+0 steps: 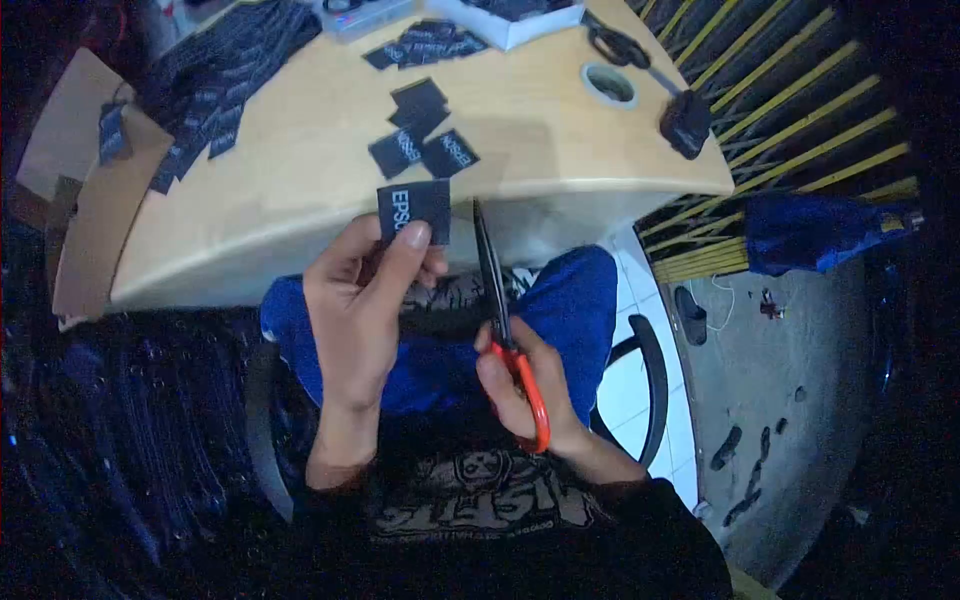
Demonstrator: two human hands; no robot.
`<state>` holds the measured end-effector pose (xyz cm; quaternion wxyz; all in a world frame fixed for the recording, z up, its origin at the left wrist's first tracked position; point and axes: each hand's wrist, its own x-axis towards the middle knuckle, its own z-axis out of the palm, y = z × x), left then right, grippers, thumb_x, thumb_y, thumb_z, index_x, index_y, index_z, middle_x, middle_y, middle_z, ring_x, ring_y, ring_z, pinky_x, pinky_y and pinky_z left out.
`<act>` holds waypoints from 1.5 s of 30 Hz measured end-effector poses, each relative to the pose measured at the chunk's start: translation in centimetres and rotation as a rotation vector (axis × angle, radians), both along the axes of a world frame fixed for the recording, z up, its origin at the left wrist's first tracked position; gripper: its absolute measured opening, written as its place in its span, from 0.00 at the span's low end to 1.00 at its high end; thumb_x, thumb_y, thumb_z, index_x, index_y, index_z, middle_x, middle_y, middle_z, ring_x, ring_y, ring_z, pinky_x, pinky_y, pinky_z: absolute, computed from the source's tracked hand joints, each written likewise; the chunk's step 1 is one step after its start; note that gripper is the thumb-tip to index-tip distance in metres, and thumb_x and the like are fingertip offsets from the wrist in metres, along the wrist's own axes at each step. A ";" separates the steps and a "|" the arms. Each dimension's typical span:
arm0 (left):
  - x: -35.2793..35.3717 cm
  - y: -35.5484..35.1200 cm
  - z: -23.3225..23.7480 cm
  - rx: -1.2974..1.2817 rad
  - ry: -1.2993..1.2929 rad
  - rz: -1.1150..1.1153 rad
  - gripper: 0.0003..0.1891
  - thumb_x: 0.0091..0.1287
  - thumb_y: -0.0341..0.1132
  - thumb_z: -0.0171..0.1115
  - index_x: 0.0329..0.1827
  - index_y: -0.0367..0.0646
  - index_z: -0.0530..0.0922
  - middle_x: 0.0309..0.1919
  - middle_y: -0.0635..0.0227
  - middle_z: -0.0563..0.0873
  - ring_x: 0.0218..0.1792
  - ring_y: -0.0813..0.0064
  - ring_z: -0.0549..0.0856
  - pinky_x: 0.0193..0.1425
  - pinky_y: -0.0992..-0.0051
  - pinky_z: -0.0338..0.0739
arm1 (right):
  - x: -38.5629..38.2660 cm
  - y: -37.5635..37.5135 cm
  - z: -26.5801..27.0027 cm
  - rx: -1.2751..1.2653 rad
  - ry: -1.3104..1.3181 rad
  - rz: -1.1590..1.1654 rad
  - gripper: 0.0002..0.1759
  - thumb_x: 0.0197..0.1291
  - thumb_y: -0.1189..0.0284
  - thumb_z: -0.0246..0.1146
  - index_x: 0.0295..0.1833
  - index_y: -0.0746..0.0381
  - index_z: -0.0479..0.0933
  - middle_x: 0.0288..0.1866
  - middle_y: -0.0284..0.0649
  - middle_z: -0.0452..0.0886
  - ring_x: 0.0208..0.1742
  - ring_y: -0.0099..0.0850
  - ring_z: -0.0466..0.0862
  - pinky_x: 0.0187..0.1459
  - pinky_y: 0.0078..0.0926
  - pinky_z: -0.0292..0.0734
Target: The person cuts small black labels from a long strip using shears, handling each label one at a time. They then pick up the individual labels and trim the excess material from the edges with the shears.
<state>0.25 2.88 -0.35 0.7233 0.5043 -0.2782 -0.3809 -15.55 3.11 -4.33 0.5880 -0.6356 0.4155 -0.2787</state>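
- Label [413,210]: a black piece with white letters "EPSO" showing, held up in front of the table's [300,190] near edge, above the person's lap.
- Left hand [355,310]: pinches the label's lower edge, thumb on the front and fingers behind.
- Right hand [520,385]: closed through the orange handles of the scissors [495,290].
- The scissors point up and away. Their blades look pressed together, and the tip sits just right of the label, not touching it.
- Cut labels [425,140] lie loose on the table beyond the held one, with more near a white box [515,20].
- A dark pile [215,85] of strips covers the table's far left.
- A tape roll [610,85] and black scissors [620,45] lie at the right.
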 end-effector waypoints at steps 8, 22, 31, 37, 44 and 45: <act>5.1 -5.6 3.9 0.172 -0.576 -0.268 0.08 0.62 0.32 0.59 0.33 0.33 0.79 0.20 0.71 0.79 0.22 0.88 0.74 0.26 0.86 0.67 | -2.3 0.9 -2.4 -0.007 0.002 0.034 0.15 0.60 0.62 0.59 0.39 0.63 0.68 0.24 0.37 0.72 0.26 0.23 0.72 0.30 0.23 0.69; 12.1 -16.2 5.2 0.272 -1.361 -0.004 0.15 0.57 0.38 0.60 0.43 0.36 0.81 0.29 0.57 0.84 0.26 0.71 0.83 0.35 0.73 0.77 | -4.1 0.9 -2.8 0.028 0.078 -0.035 0.14 0.59 0.63 0.60 0.37 0.62 0.69 0.23 0.38 0.74 0.25 0.26 0.74 0.29 0.25 0.70; 3.3 -3.4 1.6 -0.022 -1.741 -0.119 0.18 0.53 0.37 0.66 0.47 0.43 0.79 0.55 0.60 0.74 0.55 0.58 0.73 0.54 0.65 0.66 | -3.4 0.5 -2.8 0.014 0.083 -0.049 0.13 0.58 0.65 0.61 0.37 0.62 0.69 0.21 0.36 0.73 0.24 0.22 0.72 0.28 0.24 0.69; 3.9 -2.7 -1.4 -0.172 -1.768 -0.007 0.21 0.48 0.27 0.65 0.49 0.47 0.79 0.58 0.64 0.73 0.59 0.62 0.70 0.56 0.66 0.62 | -2.8 0.6 -2.3 0.014 0.056 -0.056 0.13 0.57 0.66 0.62 0.38 0.63 0.69 0.23 0.35 0.73 0.24 0.21 0.71 0.28 0.23 0.68; 1.1 0.3 -0.1 -0.445 -1.804 0.140 0.15 0.49 0.31 0.67 0.41 0.60 0.83 0.48 0.73 0.81 0.51 0.71 0.74 0.41 0.72 0.65 | -1.6 -2.8 0.9 -0.057 -0.250 -0.220 0.09 0.56 0.73 0.62 0.39 0.63 0.69 0.25 0.28 0.69 0.26 0.17 0.69 0.28 0.16 0.66; 0.8 0.5 -0.1 -0.438 -1.793 0.123 0.15 0.49 0.31 0.67 0.41 0.60 0.83 0.48 0.73 0.81 0.51 0.71 0.74 0.41 0.72 0.65 | -1.5 -3.5 2.2 0.108 -0.461 -0.137 0.09 0.56 0.74 0.61 0.40 0.62 0.69 0.26 0.28 0.70 0.27 0.16 0.69 0.28 0.15 0.65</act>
